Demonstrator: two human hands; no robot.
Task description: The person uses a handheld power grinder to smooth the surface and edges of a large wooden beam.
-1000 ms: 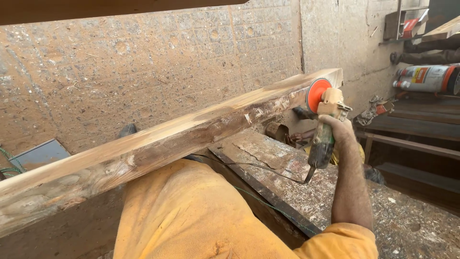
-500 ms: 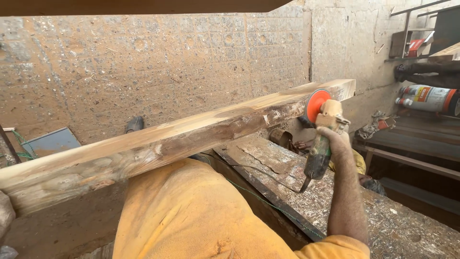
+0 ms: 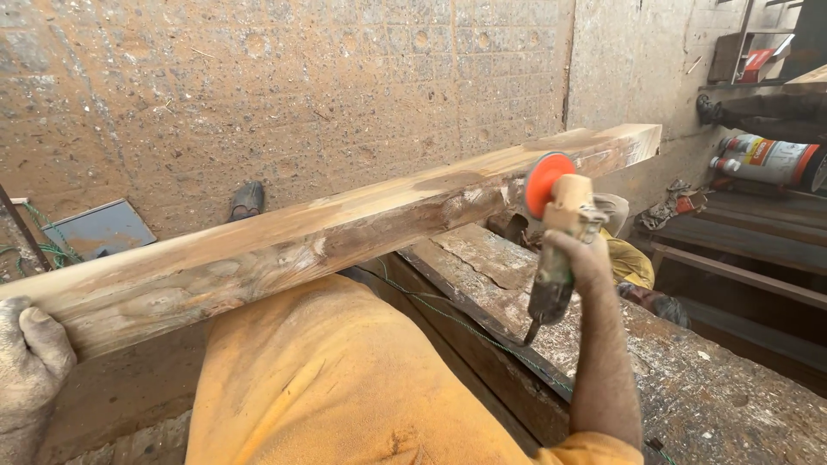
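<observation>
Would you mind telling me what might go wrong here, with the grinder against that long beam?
The wooden beam lies across the person's leg, steadied only by the gloved left hand at its near end, so it may shift. The right hand holds the angle grinder alone, orange disc at the beam's side; a catch could kick it. The grinder's cord trails over the dusty bench and might snag.

both hands gripping, arms apart
right hand (image 3: 579,258) fisted, forearm stretched forward; left hand (image 3: 30,362) curled low at left.
</observation>
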